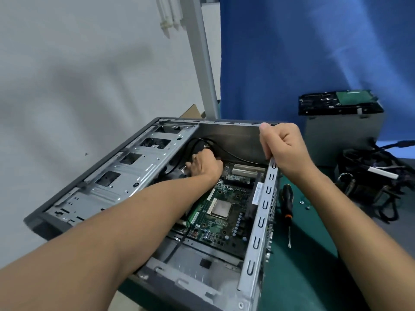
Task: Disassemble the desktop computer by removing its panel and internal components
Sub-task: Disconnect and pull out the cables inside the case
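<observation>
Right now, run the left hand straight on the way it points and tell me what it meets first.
The black cables bunched right at the left hand; behind them, the far wall of the case. Depth is hard to judge there.

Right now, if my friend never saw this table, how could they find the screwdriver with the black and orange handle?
Find the big open grey metal computer case on the green table mat. Just outside its right wall lies the black-and-orange-handled screwdriver, tip pointing toward the camera. It is long and thin, unlike the tiny silver screws beside it.
</observation>
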